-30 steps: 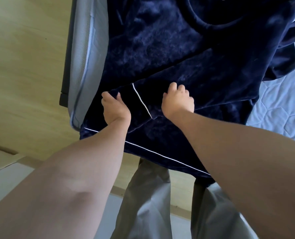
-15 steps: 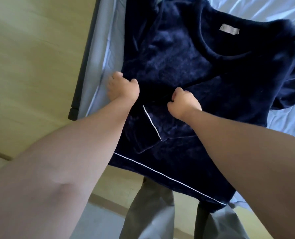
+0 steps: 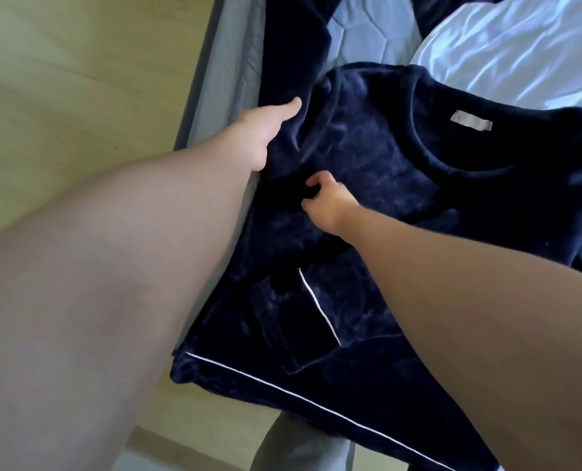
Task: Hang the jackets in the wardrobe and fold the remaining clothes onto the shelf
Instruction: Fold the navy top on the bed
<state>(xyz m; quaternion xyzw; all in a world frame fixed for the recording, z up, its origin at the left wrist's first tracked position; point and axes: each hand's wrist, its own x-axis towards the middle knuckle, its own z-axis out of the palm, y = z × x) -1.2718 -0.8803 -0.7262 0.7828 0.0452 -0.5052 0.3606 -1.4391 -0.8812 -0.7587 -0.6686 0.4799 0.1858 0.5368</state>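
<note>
Pale wooden floor (image 3: 79,79) fills the left of the frame, bordered by the grey side of the bed (image 3: 228,73). The left hand (image 3: 266,137) is at the upper-left edge of the navy top (image 3: 367,158), thumb laid along the cloth and fingers tucked under it, grasping the shoulder and sleeve fold. The top lies flat on the bed. Its long axis runs from the white-piped hem (image 3: 316,401) at the bottom of the frame up to the neckline at upper right, where a pale label (image 3: 471,121) shows. A sleeve with a piped cuff (image 3: 318,305) lies folded across the body. In the centre, the right hand (image 3: 327,203) pinches a fold of the fabric with curled fingers. A white sheet (image 3: 520,52) is at the upper right.
</note>
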